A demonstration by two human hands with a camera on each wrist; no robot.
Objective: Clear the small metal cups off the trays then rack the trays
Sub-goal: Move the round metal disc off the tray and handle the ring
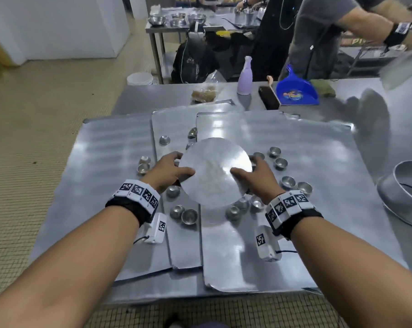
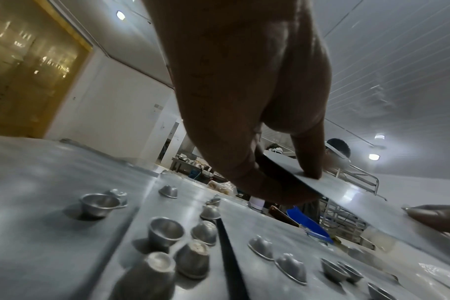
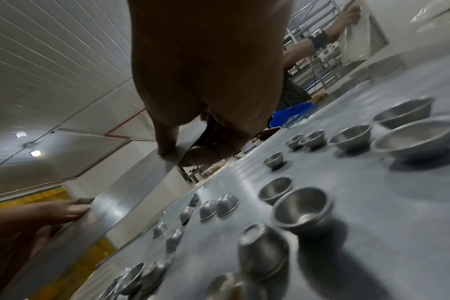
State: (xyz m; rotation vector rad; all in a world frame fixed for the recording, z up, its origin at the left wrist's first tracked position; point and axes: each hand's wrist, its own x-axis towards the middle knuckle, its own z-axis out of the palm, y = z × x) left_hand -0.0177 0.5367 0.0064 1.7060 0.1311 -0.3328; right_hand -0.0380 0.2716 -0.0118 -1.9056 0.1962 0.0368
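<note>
I hold a round flat metal disc (image 1: 214, 171) a little above the trays. My left hand (image 1: 169, 171) pinches its left edge and my right hand (image 1: 254, 178) its right edge, thumbs on top, fingers underneath. The left wrist view shows the left hand (image 2: 244, 101) on the disc (image 2: 347, 192); the right wrist view shows the right hand (image 3: 206, 81) on the disc (image 3: 131, 192). Three flat rectangular trays overlap on the table: left (image 1: 110, 174), middle (image 1: 172, 124), right (image 1: 318, 209). Several small metal cups (image 1: 189, 216) (image 2: 166, 229) (image 3: 301, 207) lie around the disc, some upright, some upside down.
A large round metal pan (image 1: 406, 192) sits at the table's right edge. Behind the trays are a blue dustpan (image 1: 297, 88), a brush (image 1: 270, 97), a lilac spray bottle (image 1: 244, 79) and a bag (image 1: 205, 93). Other people (image 1: 318, 31) stand behind the table.
</note>
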